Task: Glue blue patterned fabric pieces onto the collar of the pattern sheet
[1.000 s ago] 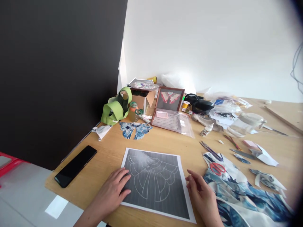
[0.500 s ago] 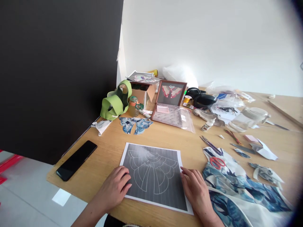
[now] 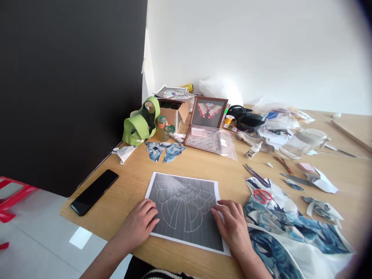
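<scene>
Dark printed sheet (image 3: 186, 211) with white line drawing lies flat on the wooden bench (image 3: 203, 166), near its front edge. Landmark for everything else: this sheet.

Left hand (image 3: 138, 224) rests palm down on the sheet's lower left corner, fingers (image 3: 151, 211) loosely spread, flat, gripping nothing. Right hand (image 3: 232, 224) lies palm down on the sheet's right edge, fingers (image 3: 218, 208) slightly apart, tips pressing on the dark print; nothing clamped.

Right of the sheet, just beside the right hand: blue patterned fabric (image 3: 287, 232), with red-handled scissors (image 3: 262, 195) lying on its upper part. Beyond the sheet's upper right corner: purple-handled snips (image 3: 255, 175), small white glue bottle (image 3: 252, 150). Farther right: paper scraps (image 3: 319, 182), clear glass jar (image 3: 305, 141) on its side.

Left of the sheet: black phone (image 3: 94, 192), face up, well apart from the left hand. Behind the sheet: blue cut-out fabric piece (image 3: 164, 150), white folded scrap (image 3: 124, 153), green bag (image 3: 141, 126), small jar with orange lid (image 3: 162, 128), cardboard box (image 3: 174, 112), framed collar picture (image 3: 209, 113) leaning upright, clear plastic sleeve (image 3: 212, 144) in front of it, black bowl-like item (image 3: 247, 121).

Black panel (image 3: 69, 85) stands left of the bench. Red stool (image 3: 11, 193) on the floor far left.
</scene>
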Motion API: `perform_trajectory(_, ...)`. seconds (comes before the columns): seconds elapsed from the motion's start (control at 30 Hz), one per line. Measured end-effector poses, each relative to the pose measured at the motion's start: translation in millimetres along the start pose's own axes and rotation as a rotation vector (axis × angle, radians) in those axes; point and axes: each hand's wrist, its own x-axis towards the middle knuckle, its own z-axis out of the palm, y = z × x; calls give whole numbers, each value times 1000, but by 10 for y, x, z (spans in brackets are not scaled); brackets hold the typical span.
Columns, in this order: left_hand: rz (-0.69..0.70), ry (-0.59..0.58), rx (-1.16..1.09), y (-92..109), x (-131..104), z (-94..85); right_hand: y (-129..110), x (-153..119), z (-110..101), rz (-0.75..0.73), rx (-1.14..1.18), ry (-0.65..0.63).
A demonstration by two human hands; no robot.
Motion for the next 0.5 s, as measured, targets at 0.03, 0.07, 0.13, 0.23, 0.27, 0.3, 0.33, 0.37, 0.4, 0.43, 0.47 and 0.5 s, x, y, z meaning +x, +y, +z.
perform_trajectory(0.03, -4, 4, 2, 13, 11, -1, -15, 5, -2, -2, 11, 3)
perform_trajectory(0.07, -15, 8, 1, 28, 22, 4, -34, 11, -4, -2, 27, -15)
perform_trajectory(0.13, -56, 28, -5, 60, 38, 37, -72, 23, -10, 8, 60, -77)
perform_trajectory(0.23, -126, 145, -12, 111, 36, 146, -115, 23, -24, 31, 89, -85)
perform_trajectory(0.27, -141, 195, -6, 126, 29, 190, -124, 16, -28, 24, 97, -66)
perform_trajectory(0.3, -149, 238, 4, 139, 19, 233, -132, 5, -31, 8, 108, -50)
perform_trajectory(0.33, -152, 267, 16, 149, 8, 271, -141, -7, -33, -14, 120, -42)
perform_trajectory(0.37, -153, 280, 30, 156, -2, 303, -153, -20, -34, -41, 134, -39)
perform_trajectory(0.4, -147, 285, 42, 159, -12, 326, -168, -32, -35, -68, 147, -39)
perform_trajectory(0.43, -138, 287, 53, 158, -21, 341, -187, -43, -34, -94, 159, -39)
perform_trajectory(0.47, -128, 292, 61, 156, -29, 350, -210, -52, -34, -116, 169, -39)
perform_trajectory(0.5, -119, 299, 68, 153, -35, 354, -235, -60, -35, -130, 177, -40)
